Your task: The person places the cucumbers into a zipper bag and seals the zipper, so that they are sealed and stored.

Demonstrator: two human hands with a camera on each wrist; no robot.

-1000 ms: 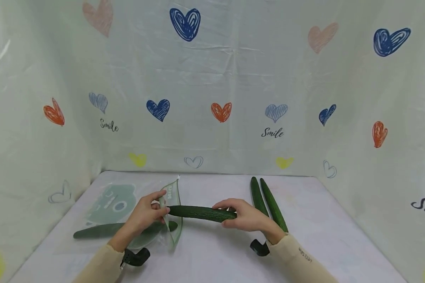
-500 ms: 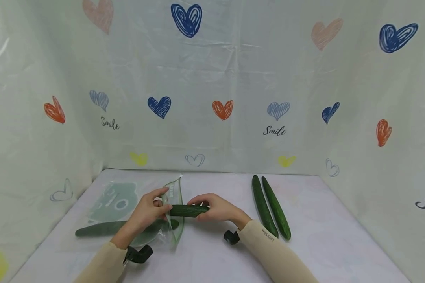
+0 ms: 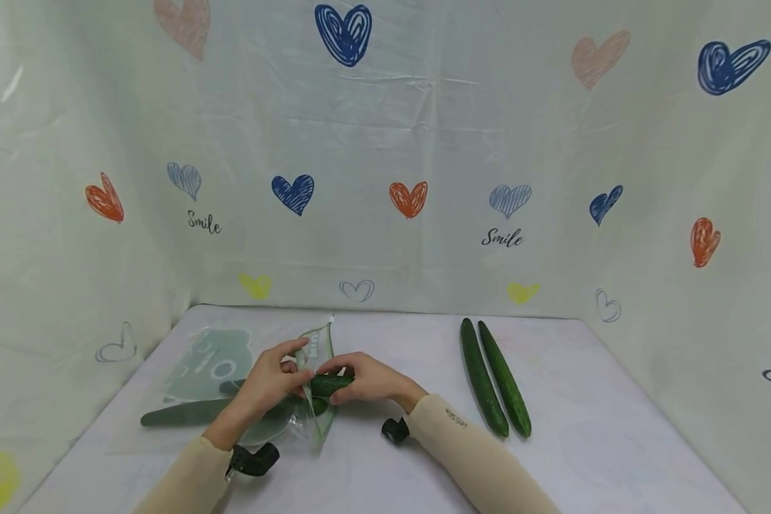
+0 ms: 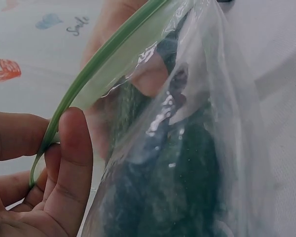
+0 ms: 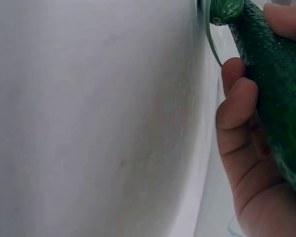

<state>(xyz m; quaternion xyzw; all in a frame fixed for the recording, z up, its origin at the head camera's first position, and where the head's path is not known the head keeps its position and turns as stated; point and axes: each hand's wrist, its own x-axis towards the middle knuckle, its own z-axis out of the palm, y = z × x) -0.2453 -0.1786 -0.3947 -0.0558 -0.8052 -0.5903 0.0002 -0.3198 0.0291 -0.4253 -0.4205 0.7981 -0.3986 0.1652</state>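
My left hand pinches the green-edged mouth of a clear zip bag between thumb and fingers, keeping it spread. My right hand grips a cucumber by its near end, right at the bag's mouth. Most of that cucumber is inside the bag, its far tip showing through the plastic behind my left hand. A second cucumber lies lengthwise in the bag, its end at the opening. The bag has a pale green printed figure on it and lies flat toward the left.
Two more cucumbers lie side by side on the white-covered table, right of my right hand. A white curtain with printed hearts hangs behind the table and along both sides. Each wrist carries a black camera.
My right hand has moved left, sliding the cucumber deeper into the bag. My left hand stays on the bag's mouth. The second cucumber and the two on the right lie as before.
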